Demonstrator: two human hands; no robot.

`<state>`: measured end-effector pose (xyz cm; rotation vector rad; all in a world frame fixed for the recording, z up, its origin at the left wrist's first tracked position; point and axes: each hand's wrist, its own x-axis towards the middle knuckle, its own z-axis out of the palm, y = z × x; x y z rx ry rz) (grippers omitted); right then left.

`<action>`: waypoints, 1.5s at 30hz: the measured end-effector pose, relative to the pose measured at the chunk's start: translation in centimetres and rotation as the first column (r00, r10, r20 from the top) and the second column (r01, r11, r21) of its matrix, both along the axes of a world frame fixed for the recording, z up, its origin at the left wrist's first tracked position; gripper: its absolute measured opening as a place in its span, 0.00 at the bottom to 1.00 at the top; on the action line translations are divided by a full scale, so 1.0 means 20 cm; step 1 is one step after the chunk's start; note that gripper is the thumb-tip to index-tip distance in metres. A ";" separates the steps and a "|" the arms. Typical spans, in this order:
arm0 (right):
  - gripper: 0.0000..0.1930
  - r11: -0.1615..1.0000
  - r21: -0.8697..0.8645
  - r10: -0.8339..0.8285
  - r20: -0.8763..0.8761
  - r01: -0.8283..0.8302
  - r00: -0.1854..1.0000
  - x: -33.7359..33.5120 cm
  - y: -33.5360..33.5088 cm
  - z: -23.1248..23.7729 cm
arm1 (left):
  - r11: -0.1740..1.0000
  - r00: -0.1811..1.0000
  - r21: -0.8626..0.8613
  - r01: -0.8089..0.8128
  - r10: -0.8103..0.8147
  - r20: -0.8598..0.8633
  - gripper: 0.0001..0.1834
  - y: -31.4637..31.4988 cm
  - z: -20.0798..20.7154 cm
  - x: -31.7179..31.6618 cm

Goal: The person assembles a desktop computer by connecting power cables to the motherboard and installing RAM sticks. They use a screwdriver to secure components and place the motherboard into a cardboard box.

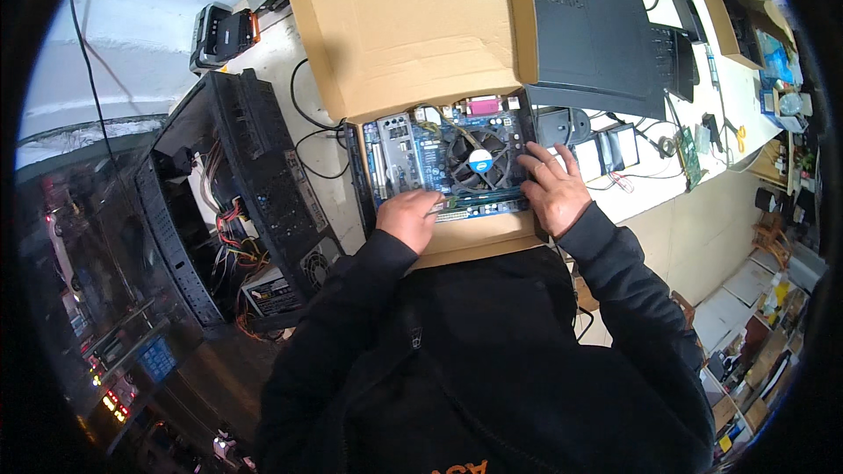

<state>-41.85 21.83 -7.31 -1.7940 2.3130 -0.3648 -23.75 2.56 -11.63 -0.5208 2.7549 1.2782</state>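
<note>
A blue motherboard (430,158) lies in an open cardboard box (474,233) in front of me. On it sits a round black cooling fan (502,158) with a blue and white centre. Along the board's near side a memory stick (485,198) lies crosswise at the slots. My left hand (408,221) is closed, its fingertips at the stick's left end. At the other end is my right hand (558,191), thumb by the stick and fingers bent over the board's right edge. My fingers partly hide both ends, so how deep the stick sits cannot be seen.
An opened black computer case (237,202) with loose coloured cables stands to the left. The box's raised lid (408,31) rises behind the board. A black case panel (588,31) lies at the back right. Cables, a green circuit board (691,158) and yellow scissors (740,137) are farther right.
</note>
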 end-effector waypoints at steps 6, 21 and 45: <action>0.07 0.998 -0.046 -0.042 0.021 0.043 0.999 0.01 0.00 -0.02 | 1.000 0.999 -0.003 0.005 -0.005 -0.041 0.09 -0.01 -0.01 -0.01; 0.26 0.692 -0.043 -0.658 0.373 0.720 0.654 0.06 0.01 -0.02 | 0.986 0.969 0.038 -0.163 0.153 0.193 0.07 0.03 0.07 -0.09; 0.16 0.658 0.545 -0.651 0.759 0.520 0.028 0.04 -0.01 -0.12 | 0.988 0.778 0.013 0.155 -0.130 0.615 0.23 -0.07 0.17 -0.26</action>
